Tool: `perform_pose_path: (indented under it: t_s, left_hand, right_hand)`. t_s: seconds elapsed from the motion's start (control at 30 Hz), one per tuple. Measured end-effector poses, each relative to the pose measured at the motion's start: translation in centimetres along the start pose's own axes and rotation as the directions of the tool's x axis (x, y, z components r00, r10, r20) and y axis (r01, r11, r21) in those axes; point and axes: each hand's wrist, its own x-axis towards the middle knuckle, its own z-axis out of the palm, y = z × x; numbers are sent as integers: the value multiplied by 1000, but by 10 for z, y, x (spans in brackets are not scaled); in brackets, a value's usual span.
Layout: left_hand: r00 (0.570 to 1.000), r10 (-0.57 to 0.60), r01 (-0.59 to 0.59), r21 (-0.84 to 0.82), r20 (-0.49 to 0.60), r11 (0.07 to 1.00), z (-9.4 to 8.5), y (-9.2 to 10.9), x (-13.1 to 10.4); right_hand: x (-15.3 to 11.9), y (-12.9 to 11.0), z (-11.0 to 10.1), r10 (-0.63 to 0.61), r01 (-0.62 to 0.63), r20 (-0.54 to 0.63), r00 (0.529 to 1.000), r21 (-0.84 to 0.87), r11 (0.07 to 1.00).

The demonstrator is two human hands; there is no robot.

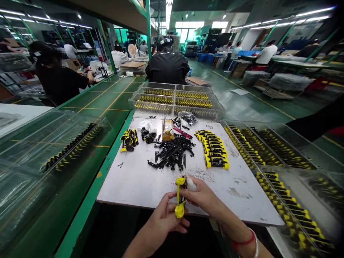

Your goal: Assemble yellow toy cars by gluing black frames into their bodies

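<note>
One yellow-and-black part (179, 208) held just over the near edge of the white board (129, 182), between left hand (163, 218) and right hand (202, 195); small dark marks on the board, too small to read as writing; long axis of the part running away from the body, only slightly tilted; one yellow end pointing ahead toward a heap of black pieces (173, 150), the other back toward the body; thin yellow strip along its left side, black face turned right; left thumb and fingers pinching the near half, remaining fingers loosely curled; right fingers bent around a white handle (191, 184), tips at the part's right side; right of the heap, a curved row of similar parts (215, 150), long axes mostly crosswise; left of it, a small yellow-and-black pile (129, 139) near a white bag (147, 125); behind the heap, a small box (168, 137) beside a red tool (182, 133); farther right, a clear tray (292, 182) lined with parts.
</note>
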Motion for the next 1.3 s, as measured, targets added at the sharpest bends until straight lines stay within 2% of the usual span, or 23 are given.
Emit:
perform_pose_path:
  t_s: [0.1,0.2,0.27,0.33,0.43,0.5,0.57,0.6,0.63,0.67,0.73,0.87,1.07,1.13,1.3]
  left_hand:
    - [990,112,-84,284,-83,955,-12,5,-8]
    - [964,213,-117,461,-162,880,-15,7,-10]
    - [943,266,-124,526,-203,841,-14,6,-9]
    - [925,301,-125,561,-234,818,-13,4,-6]
    - [905,311,-99,567,-290,817,-15,2,-6]
    - [889,292,-59,547,-351,835,-19,0,-6]
    - [872,265,-25,504,-411,863,-24,-1,-6]
    - [865,251,-18,474,-434,880,-27,-2,-6]
    - [860,240,-19,441,-451,897,-29,-3,-6]
    - [855,236,-31,408,-462,912,-31,-3,-6]
    - [842,246,-68,358,-480,931,-33,-3,-7]
    - [820,247,-86,316,-516,945,-38,1,-12]
    - [804,260,-92,320,-535,943,-42,4,-17]
    - [807,267,-96,328,-527,940,-39,5,-16]
    - [782,290,-139,299,-551,944,-30,5,-12]
  right_hand:
    - [-1,-4,-8,-42,54,55,998,-242,969]
    - [0,-7,-7,-50,105,127,991,-474,874]
    - [0,-10,-3,-53,149,190,980,-539,829]
    - [2,-15,0,-55,180,245,968,-521,834]
    - [10,-20,-5,-14,129,284,959,-391,911]
    - [21,-19,-17,-5,70,179,984,-363,929]
    - [35,-15,-32,-99,56,-60,993,-497,866]
    - [42,-11,-40,-190,44,-178,965,-607,794]
    - [50,-7,-48,-280,34,-241,929,-699,714]
    - [57,-3,-55,-331,28,-266,905,-741,671]
    - [69,5,-64,-384,50,-246,890,-783,619]
    - [77,13,-69,-400,136,-131,907,-808,574]
    - [61,14,-72,-372,171,-39,927,-840,515]
    - [55,16,-74,-363,179,-17,932,-849,498]
    - [45,22,-74,-365,189,4,931,-860,474]
